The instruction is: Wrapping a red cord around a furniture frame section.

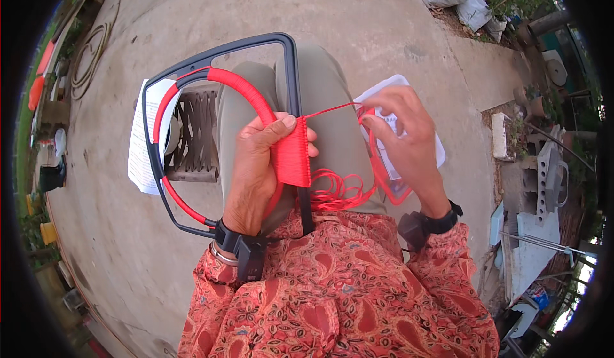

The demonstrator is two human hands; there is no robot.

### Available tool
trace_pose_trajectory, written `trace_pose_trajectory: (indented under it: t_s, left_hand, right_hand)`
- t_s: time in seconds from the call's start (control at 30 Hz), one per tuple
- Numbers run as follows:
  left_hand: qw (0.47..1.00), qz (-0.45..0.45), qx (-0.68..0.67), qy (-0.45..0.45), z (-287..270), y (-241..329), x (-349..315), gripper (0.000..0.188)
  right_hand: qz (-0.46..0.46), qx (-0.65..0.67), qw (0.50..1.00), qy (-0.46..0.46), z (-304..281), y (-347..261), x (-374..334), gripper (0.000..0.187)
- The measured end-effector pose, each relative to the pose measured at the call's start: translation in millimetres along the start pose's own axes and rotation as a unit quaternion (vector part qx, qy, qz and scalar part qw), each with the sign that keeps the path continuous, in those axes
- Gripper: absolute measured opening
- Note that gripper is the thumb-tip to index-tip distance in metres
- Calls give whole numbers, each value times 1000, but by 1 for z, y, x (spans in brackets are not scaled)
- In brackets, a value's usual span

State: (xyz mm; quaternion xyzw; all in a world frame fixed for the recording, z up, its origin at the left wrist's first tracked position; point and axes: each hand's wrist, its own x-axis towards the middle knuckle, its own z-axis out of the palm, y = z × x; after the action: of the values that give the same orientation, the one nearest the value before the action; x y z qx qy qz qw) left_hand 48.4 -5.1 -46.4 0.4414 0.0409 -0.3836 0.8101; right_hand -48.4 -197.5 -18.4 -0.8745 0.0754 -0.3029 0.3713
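A black frame [295, 79] with an inner ring lies across my lap, parts of it wound with red cord. My left hand [256, 156] is closed round the densely wrapped red section [292, 156], its thumb pressing near the top of the winding. From there a red cord [332, 110] runs taut to the right. My right hand [406, 134] pinches that cord between thumb and fingers, raised beside my right thigh. Loose coils of red cord [329, 191] lie in my lap below the frame.
A printed sheet [142, 159] lies left of my legs, beside a slatted stool [195, 134]. To the right is a white tray-like thing [436, 147] with paper on it. Concrete blocks [547, 172] stand farther right; a coiled hose [89, 60] lies far left.
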Motion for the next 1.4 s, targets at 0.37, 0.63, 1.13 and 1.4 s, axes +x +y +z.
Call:
trace_pose_trajectory:
  t_s: [0.37,0.63,1.13,1.4]
  left_hand:
    - [993,111,-32,21,-15,8,-15,20]
    - [983,102,-142,-56,-22,8,-22,30]
    - [988,80,-3,-130,1,16,-37,35]
    - [987,64,45,-138,9,13,-36,38]
  right_hand:
    - [-226,-100,901,-357,58,-15,-55,19]
    - [-302,-235,813,-438,75,13,-57,21]
    - [306,210,905,-208,-46,21,-37,17]
    - [223,4,952,-212,-16,24,-69,37]
